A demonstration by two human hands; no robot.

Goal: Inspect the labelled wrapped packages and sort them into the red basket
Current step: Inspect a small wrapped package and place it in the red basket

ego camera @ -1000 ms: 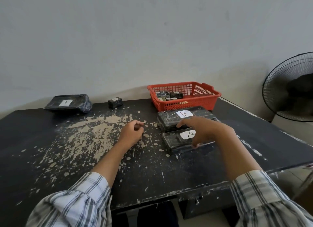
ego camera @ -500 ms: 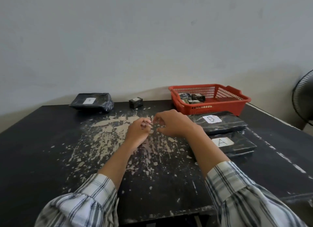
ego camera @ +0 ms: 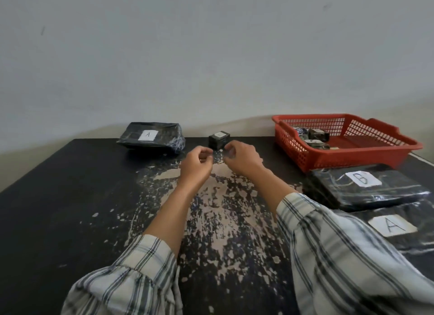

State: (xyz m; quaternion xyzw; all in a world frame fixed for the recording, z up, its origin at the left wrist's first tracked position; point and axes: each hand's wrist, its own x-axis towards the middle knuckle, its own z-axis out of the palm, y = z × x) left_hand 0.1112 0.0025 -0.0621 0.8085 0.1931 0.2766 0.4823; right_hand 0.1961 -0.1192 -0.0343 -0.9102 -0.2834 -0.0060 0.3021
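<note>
A small black wrapped box with a white label stands at the back middle of the table. My left hand and right hand hover side by side just in front of it, fingers loosely curled, holding nothing. A flat black package labelled A lies at the back left. To the right, the red basket holds several small wrapped packages. In front of the basket lie a flat package labelled B and, nearer to me, another labelled A.
The black table has worn, flaking paint across its middle. A plain pale wall rises directly behind its back edge. My striped sleeves fill the lower part of the view.
My right hand left the A package on the right and swung to the middle. Both hands then moved forward to the small box. My view turned left, putting the fan out of sight.
</note>
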